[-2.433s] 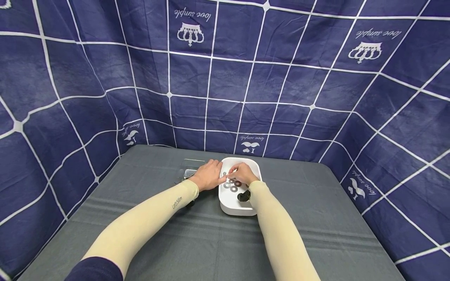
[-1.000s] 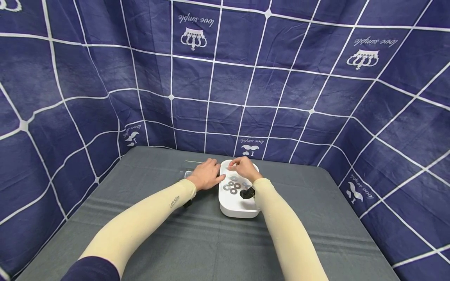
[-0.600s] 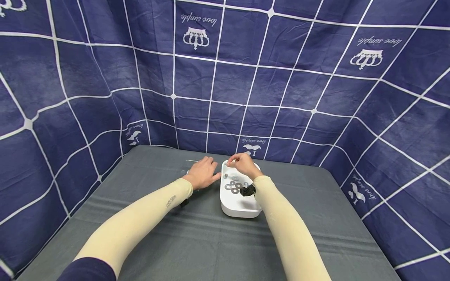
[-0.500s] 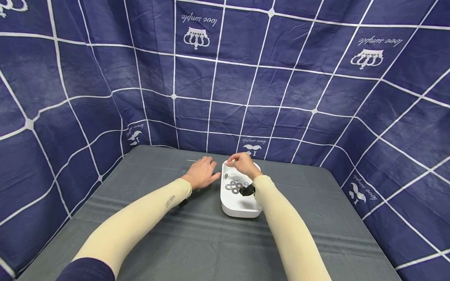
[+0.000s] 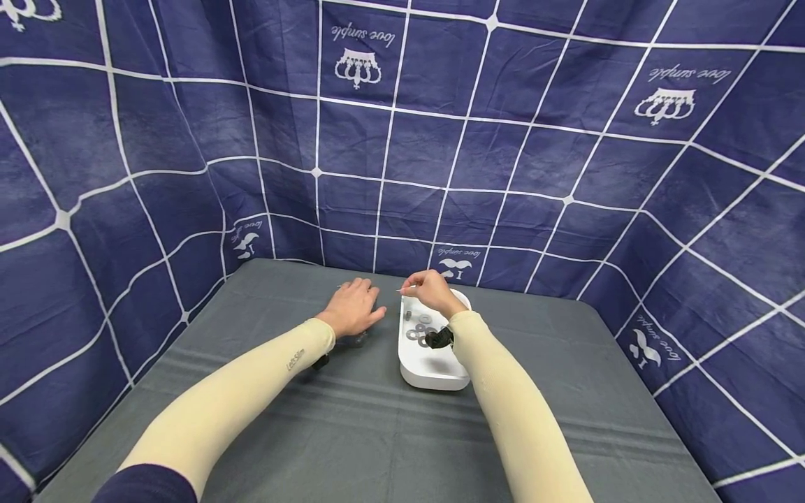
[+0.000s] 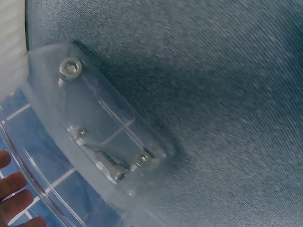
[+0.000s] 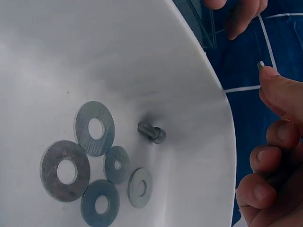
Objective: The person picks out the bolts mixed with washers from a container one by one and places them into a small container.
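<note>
My right hand (image 5: 432,290) is above the far left rim of the white bin (image 5: 434,382). It pinches a small screw (image 7: 261,65) between thumb and finger, the threaded tip sticking out and the rest hidden. Inside the bin lie several flat steel washers (image 7: 65,171) and one socket-head screw (image 7: 152,132). To the left of the bin, my left hand (image 5: 353,306) spreads loosely over a clear plastic container (image 6: 109,113), which it mostly covers in the head view. Several socket-head screws (image 6: 111,166) of different sizes lie in that container, with my left fingertips (image 6: 14,203) near its edge.
A grey cloth (image 5: 390,433) covers the table. Blue curtains (image 5: 428,140) with white lines enclose the back and both sides. The bin's raised wall (image 7: 208,71) stands between its contents and the clear container.
My right hand has risen from inside the bin and moved out to its far left rim, carrying the small screw. My left hand has shifted left, away from the bin.
</note>
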`<state>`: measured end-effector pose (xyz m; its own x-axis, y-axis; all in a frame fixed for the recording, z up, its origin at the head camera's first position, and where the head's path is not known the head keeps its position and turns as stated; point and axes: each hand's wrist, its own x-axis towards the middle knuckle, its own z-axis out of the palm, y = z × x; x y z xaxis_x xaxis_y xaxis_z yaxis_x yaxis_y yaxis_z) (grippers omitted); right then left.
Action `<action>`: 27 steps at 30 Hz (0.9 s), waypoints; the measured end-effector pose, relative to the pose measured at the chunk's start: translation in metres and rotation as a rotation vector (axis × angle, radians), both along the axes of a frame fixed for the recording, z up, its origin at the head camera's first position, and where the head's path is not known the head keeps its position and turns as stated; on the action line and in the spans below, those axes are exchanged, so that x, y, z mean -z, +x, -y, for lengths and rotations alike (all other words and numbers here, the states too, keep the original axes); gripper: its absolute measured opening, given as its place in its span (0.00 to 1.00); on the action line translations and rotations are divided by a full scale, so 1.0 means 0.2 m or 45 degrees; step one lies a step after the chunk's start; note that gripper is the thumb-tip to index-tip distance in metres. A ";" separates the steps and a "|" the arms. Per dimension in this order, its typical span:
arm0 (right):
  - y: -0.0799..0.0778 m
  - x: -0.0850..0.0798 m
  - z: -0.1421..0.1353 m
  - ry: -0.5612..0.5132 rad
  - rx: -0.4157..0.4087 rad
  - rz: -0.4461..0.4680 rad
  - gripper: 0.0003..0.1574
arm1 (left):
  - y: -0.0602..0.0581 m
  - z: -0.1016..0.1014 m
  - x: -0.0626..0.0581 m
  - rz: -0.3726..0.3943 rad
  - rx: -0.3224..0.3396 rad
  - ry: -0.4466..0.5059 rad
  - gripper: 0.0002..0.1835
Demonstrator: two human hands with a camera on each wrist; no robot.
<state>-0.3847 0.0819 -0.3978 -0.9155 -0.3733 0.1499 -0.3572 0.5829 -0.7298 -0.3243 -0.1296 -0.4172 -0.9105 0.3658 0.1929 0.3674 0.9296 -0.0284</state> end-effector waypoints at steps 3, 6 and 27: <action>0.00 0.00 0.02 -0.008 0.000 0.000 0.04 | 0.00 0.02 0.00 0.000 -0.014 -0.019 0.32; 0.00 0.00 0.04 -0.001 -0.008 -0.017 0.04 | 0.01 0.04 0.00 -0.009 -0.026 -0.022 0.32; 0.00 -0.02 0.19 0.004 -0.093 -0.036 0.05 | 0.04 0.23 0.00 0.036 -0.126 0.054 0.33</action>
<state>-0.3841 0.0436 -0.3934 -0.8812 -0.4394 0.1744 -0.4195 0.5568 -0.7169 -0.3170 -0.1749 -0.4173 -0.9471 0.2658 0.1799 0.2738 0.9616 0.0207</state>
